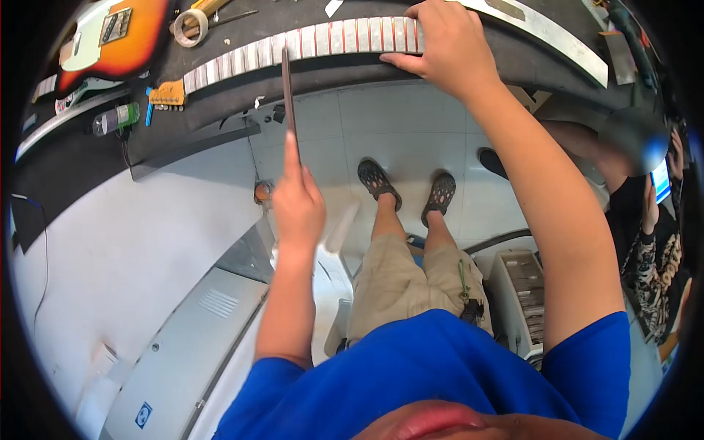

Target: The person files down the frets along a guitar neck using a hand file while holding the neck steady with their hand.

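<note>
A guitar neck (323, 40) lies along the near edge of the bench, its fretboard pale and silvery between the frets, several of them with red lines. Its wooden headstock (170, 94) with tuners points left. My left hand (299, 209) is closed around a long, thin, dark file (288, 92), index finger stretched along it. The far end of the file reaches the fretboard near its middle. At the neck's right end, my right hand (458, 48) grips it, thumb on the near side and fingers over the far side.
On the bench (242, 37) are a sunburst guitar body (139, 37), a tape roll (191, 28), a bottle (116, 119) and a long pale strip (550, 37). A grey cabinet (183, 352) stands below left, a bin (517, 293) below right. Another person's hand (650, 205) holds a phone (661, 180).
</note>
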The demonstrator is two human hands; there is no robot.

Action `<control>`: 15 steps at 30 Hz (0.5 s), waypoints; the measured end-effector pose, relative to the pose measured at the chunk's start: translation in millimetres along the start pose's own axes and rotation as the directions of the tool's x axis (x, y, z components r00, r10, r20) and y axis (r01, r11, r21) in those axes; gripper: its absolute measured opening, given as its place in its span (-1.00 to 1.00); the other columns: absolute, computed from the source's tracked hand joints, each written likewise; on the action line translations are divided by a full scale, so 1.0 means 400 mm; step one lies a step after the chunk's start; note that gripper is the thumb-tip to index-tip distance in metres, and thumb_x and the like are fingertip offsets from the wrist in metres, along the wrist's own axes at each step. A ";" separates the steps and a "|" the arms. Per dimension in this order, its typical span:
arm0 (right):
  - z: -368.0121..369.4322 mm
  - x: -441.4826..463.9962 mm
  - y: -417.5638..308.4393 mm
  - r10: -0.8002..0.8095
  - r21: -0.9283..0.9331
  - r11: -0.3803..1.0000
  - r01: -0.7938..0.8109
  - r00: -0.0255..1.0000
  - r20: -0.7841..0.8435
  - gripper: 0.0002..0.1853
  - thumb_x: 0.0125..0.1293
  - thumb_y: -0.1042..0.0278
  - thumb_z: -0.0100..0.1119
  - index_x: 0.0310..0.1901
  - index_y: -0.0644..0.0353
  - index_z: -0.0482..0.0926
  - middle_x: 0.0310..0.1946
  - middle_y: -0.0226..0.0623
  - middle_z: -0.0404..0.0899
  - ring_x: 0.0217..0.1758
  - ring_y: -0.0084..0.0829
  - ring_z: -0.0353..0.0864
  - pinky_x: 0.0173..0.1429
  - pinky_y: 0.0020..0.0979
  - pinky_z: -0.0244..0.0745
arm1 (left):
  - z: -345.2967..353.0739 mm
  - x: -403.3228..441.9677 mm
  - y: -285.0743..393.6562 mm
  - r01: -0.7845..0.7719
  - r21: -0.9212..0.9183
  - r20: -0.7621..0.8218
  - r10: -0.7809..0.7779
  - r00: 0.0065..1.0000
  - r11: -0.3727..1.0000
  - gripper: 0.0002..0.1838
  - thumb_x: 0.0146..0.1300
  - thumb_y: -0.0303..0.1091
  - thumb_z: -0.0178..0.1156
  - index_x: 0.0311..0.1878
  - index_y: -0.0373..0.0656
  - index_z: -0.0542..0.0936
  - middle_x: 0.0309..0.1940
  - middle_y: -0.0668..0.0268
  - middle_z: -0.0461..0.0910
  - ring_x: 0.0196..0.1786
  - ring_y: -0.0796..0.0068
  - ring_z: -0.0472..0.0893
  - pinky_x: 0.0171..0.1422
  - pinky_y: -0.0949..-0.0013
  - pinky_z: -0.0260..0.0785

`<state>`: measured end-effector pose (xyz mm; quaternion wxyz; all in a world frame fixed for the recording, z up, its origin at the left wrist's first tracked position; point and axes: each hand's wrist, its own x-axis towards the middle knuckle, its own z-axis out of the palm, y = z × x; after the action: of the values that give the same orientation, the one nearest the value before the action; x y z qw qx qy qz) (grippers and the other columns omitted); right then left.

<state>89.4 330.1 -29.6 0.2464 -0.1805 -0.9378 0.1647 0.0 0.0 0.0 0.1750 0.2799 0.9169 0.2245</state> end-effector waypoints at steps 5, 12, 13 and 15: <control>0.006 -0.001 -0.032 -0.027 -0.060 0.998 0.025 0.999 -0.039 -0.39 0.13 -0.27 0.58 -0.07 0.13 0.71 -0.04 -0.14 0.69 0.13 -0.07 0.64 0.23 -0.04 0.46 | -0.050 0.224 0.049 -0.322 0.180 -0.133 0.347 0.928 0.930 -0.40 0.61 -0.46 0.14 0.67 -0.05 0.45 0.52 -0.06 0.58 0.48 -0.11 0.64 0.50 0.14 0.49; 0.039 -0.059 0.014 0.030 -0.153 0.988 -0.036 0.999 -0.041 -0.20 0.03 -0.60 0.51 -0.07 0.08 0.76 -0.07 -0.27 0.74 0.14 -0.17 0.67 0.23 -0.08 0.50 | 0.015 -0.031 -0.047 -0.254 0.120 -0.128 0.269 0.955 0.960 -0.40 0.70 -0.45 0.02 0.73 -0.09 0.31 0.53 -0.07 0.58 0.48 -0.05 0.66 0.44 0.16 0.53; 0.031 -0.040 -0.010 0.013 -0.167 0.986 -0.021 0.999 -0.048 -0.20 0.04 -0.60 0.51 -0.07 0.08 0.77 -0.07 -0.27 0.75 0.13 -0.17 0.69 0.24 -0.08 0.50 | 0.021 -0.080 -0.100 -0.297 0.128 -0.160 0.316 0.935 0.946 -0.40 0.70 -0.46 0.01 0.74 -0.11 0.30 0.52 -0.07 0.59 0.45 -0.04 0.69 0.42 0.18 0.54; 0.033 -0.026 -0.011 -0.005 -0.190 0.982 -0.004 0.999 -0.049 -0.18 0.05 -0.60 0.50 -0.06 0.11 0.78 -0.06 -0.23 0.79 0.12 -0.15 0.75 0.24 -0.11 0.54 | 0.001 -0.084 -0.066 -0.216 -0.067 -0.150 0.204 0.967 0.974 -0.41 0.69 -0.47 0.02 0.73 -0.13 0.32 0.44 -0.01 0.65 0.21 0.12 0.76 0.27 0.28 0.56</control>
<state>89.9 318.8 -42.7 0.2511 -0.2070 -0.9430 0.0697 15.0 -39.3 -7.0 0.0959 0.3512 0.8821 0.2988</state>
